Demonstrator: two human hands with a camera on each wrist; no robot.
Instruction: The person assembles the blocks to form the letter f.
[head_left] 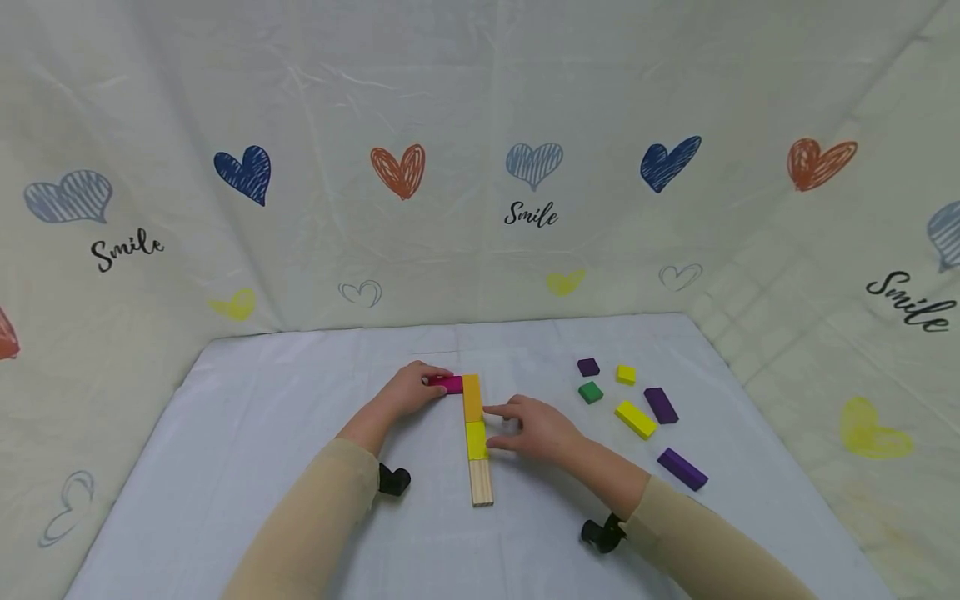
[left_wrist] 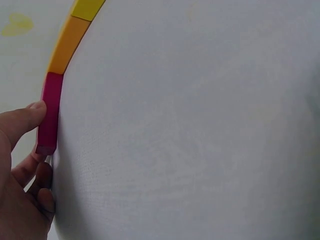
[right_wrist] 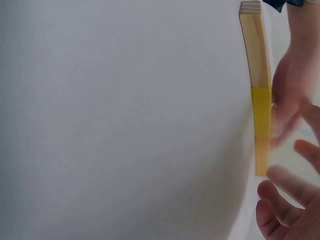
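Observation:
On the white cloth, an orange block [head_left: 472, 398], a yellow block [head_left: 476, 440] and a plain wood piece with lengthwise lines [head_left: 482, 483] form one straight line, end to end. At its far end a magenta block [head_left: 450, 385] points left, its tip meeting the orange block's side. My left hand [head_left: 408, 389] pinches the magenta block near its outer end, the thumb on its near side in the left wrist view [left_wrist: 49, 115]. Beside the line's right side is my right hand [head_left: 540, 429], index finger and thumb stretched toward the orange and yellow blocks; contact is unclear.
To the right lie loose blocks: a small dark purple one [head_left: 588, 367], a small yellow one [head_left: 626, 374], a green one [head_left: 591, 392], a long yellow one [head_left: 636, 419] and two longer purple ones [head_left: 661, 405]. A cloth backdrop [head_left: 465, 250] with hearts rises behind.

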